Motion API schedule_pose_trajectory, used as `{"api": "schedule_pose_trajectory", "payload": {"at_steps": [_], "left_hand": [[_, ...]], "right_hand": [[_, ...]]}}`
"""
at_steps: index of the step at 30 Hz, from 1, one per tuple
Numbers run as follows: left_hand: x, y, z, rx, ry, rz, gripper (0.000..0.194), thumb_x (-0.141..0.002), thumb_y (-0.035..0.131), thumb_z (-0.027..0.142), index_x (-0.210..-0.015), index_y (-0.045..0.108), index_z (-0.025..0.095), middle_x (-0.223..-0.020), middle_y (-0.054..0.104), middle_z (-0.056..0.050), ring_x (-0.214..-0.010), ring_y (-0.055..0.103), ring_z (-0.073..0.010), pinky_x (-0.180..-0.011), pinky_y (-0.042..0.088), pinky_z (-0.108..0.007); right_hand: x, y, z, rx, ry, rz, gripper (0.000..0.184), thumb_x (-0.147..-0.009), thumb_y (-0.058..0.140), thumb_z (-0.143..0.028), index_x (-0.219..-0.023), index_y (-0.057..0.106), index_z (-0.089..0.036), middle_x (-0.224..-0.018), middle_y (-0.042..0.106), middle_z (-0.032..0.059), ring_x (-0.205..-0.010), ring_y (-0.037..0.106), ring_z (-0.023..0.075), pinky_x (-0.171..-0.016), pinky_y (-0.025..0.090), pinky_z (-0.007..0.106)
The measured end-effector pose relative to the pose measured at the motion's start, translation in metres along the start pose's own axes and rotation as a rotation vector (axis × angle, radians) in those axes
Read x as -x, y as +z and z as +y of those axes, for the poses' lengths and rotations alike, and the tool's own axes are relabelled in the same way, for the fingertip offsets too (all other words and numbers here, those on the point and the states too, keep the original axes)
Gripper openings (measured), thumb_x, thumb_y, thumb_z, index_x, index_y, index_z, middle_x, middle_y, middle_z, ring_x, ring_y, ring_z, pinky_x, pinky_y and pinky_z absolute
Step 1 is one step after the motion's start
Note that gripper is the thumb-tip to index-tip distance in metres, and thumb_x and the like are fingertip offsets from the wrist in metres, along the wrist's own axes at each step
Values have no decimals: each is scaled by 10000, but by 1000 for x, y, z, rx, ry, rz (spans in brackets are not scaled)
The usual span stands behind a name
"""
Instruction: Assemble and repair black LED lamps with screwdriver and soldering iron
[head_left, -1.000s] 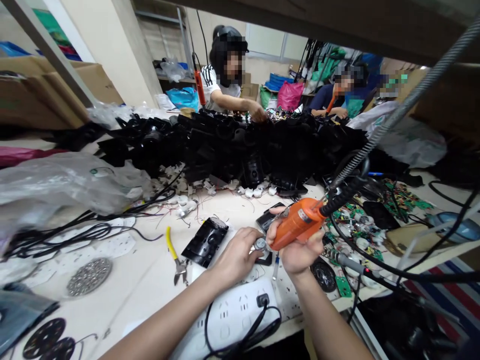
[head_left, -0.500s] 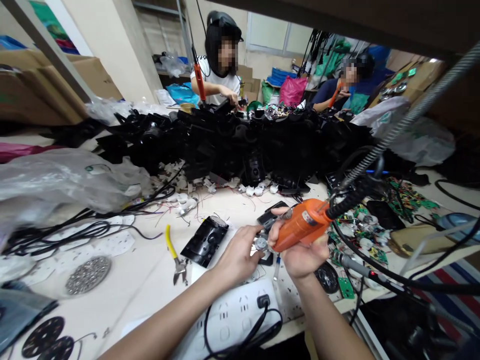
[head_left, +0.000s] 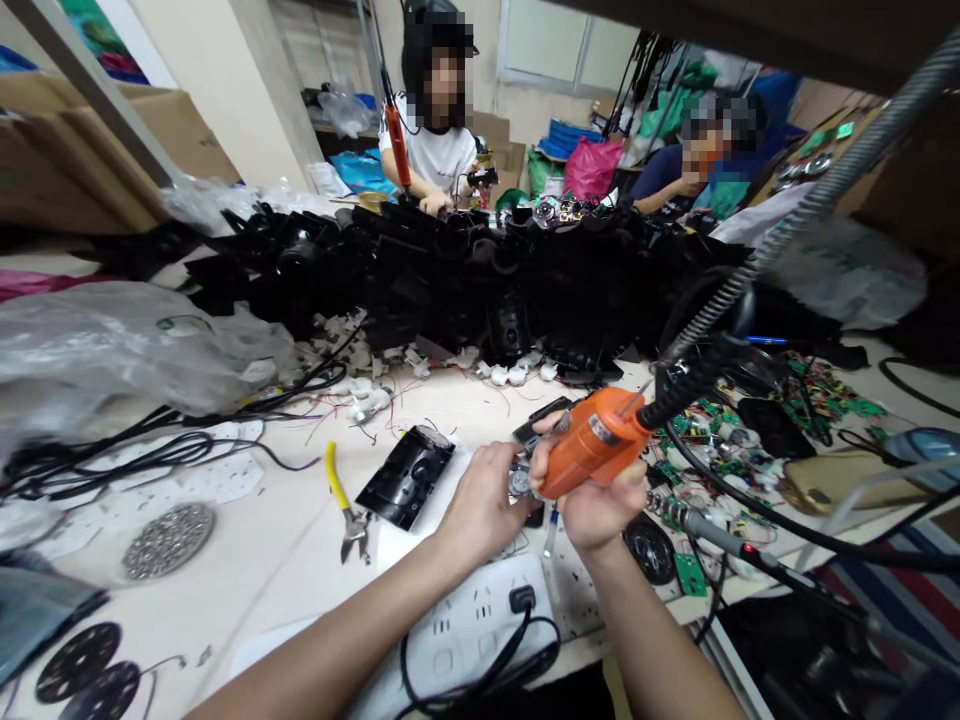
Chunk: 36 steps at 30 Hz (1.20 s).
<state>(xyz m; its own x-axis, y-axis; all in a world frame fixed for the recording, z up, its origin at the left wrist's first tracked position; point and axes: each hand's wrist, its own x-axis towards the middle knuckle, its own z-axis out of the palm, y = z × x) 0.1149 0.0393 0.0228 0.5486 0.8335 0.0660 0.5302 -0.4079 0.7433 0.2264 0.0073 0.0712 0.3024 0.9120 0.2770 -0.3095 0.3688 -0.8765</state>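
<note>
My right hand (head_left: 600, 505) is wrapped around an orange electric screwdriver (head_left: 592, 445), its front end pointing left and down toward my left hand. My left hand (head_left: 487, 495) is curled around a small grey and silver round part (head_left: 519, 480), its thumb and fingers on either side. Where the screwdriver's tip meets the part is hidden by my fingers. Behind my hands sits a dark piece (head_left: 544, 415), partly covered. Just left of my left hand lies a glossy black plastic housing (head_left: 409, 478), and beyond it yellow-handled cutters (head_left: 346, 505).
A white power strip (head_left: 457, 625) lies below my wrists. Screws fill a round dish (head_left: 169, 540) at left. Black housings (head_left: 450, 280) are heaped across the back; green circuit boards (head_left: 817, 400) cover the right. A spring-wrapped cable (head_left: 810, 210) hangs at right. Two people work opposite.
The screwdriver and my right hand have shifted slightly left, closer to my left hand. The view has moved a little. Across the table, one person's hands have changed position.
</note>
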Motion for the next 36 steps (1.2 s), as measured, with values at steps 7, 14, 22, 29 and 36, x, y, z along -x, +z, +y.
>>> {"api": "schedule_pose_trajectory", "payload": {"at_steps": [7, 14, 22, 29, 36], "left_hand": [[-1, 0, 2, -27, -37, -4, 239, -721, 729, 154, -908, 584, 189, -928, 624, -57, -1006, 579, -271, -849, 471, -382], [0, 1, 0, -52, -79, -1, 255, -729, 741, 225, -943, 608, 183, -949, 637, -65, -953, 584, -263, -834, 464, -375], [5, -4, -1, -66, -118, 13, 289, -719, 664, 158, -990, 569, 189, -969, 603, -67, -950, 549, -260, -831, 447, -382], [5, -7, 4, -40, -146, -5, 262, -721, 642, 155, -964, 550, 192, -969, 585, -67, -948, 547, -259, -813, 444, -366], [6, -8, 4, -4, -133, -2, 284, -725, 643, 149, -993, 560, 196, -989, 599, -67, -964, 556, -263, -823, 454, -379]], "right_hand": [[-1, 0, 0, -29, -31, -43, 705, -719, 512, -820, -971, 656, -179, -544, 557, 2, -420, 469, 160, -395, 395, 291], [4, 8, -24, -60, -114, 47, 717, -710, 547, -811, -978, 690, -162, -586, 609, 32, -466, 523, 179, -426, 428, 302], [-3, 22, -4, -155, -6, -29, 731, -682, 556, -835, -977, 658, -173, -589, 603, 18, -432, 490, 161, -418, 390, 284], [-8, 23, 14, -63, 11, -12, 778, -672, 458, -881, -956, 616, -174, -510, 523, -13, -388, 435, 147, -395, 341, 268], [-8, 24, 12, -46, 3, -13, 746, -668, 469, -869, -888, 624, -173, -505, 532, -7, -373, 449, 147, -379, 347, 269]]}}
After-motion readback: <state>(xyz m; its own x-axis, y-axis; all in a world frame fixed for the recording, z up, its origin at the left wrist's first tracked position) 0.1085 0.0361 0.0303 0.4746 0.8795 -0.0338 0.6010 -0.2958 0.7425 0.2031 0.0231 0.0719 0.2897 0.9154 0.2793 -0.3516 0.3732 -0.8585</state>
